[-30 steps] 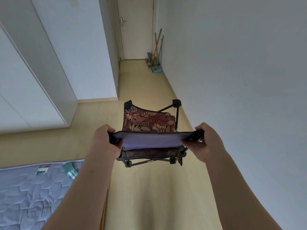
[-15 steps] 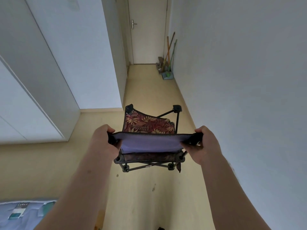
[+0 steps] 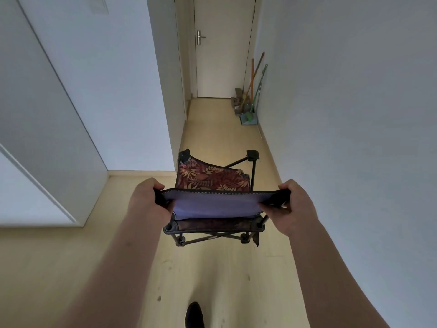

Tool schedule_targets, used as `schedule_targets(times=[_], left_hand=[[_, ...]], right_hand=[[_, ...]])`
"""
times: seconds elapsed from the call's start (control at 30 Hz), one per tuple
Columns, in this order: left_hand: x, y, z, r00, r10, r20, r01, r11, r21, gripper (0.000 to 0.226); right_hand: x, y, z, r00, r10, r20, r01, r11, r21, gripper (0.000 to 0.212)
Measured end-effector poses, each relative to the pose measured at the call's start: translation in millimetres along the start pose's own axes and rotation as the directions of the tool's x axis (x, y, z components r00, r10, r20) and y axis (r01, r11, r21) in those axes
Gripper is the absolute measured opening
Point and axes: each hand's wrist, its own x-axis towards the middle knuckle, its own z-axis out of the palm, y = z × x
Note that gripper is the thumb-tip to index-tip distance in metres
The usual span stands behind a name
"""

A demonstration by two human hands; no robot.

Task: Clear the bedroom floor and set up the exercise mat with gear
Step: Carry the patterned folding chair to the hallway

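Observation:
A small folding camp chair [image 3: 214, 179] with a dark metal frame and red leaf-print fabric hangs in the air in front of me, above the wooden floor. Its purple back panel faces me. My left hand [image 3: 146, 200] grips the left top corner of that panel. My right hand [image 3: 292, 204] grips the right top corner. The chair's legs point down and away, clear of the floor. No exercise mat is in view.
A narrow hallway runs ahead to a closed door [image 3: 222, 46]. Brooms and a dustpan [image 3: 248, 107] lean against the right wall near the door. White wardrobe panels [image 3: 59, 114] line the left side. A dark foot [image 3: 194, 314] shows at the bottom edge.
I have carried the chair forward toward the hallway. The quilted mattress at the lower left has dropped out of view, and the door and brooms look closer. Both grips are unchanged.

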Motion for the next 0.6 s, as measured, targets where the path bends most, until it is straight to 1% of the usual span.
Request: schedule_targets(times=[0.13,0.3,0.47,0.57,0.6], left_hand=[[58.9,43.7,57.9,1.000,-0.012,0.010,0.011,1.000,0.021,0.013],[126.5,95.5,137.3,0.999,0.006,0.038,-0.008,0.999,0.033,0.010],[199.3,123.4,213.4,0.999,0.007,0.047,-0.008,0.999,0.037,0.010],[253.2,135.2,274.6,1.000,-0.005,0.027,0.004,0.999,0.054,0.008],[262.3,138.1,285.0,1.000,-0.008,0.017,0.007,0.999,0.047,0.007]], right_hand=[[55.7,-23.7,61.8,1.000,-0.012,-0.021,0.011,1.000,-0.017,0.013],[123.5,-56.4,134.9,1.000,-0.014,-0.022,0.015,0.999,0.038,0.013],[209.8,-88.5,188.3,0.999,-0.026,-0.031,0.028,0.997,0.076,0.018],[282.4,-115.2,222.5,1.000,-0.022,-0.014,0.023,0.997,0.074,0.015],[297.4,-121.0,229.0,1.000,-0.025,-0.012,0.026,0.996,0.083,0.014]])
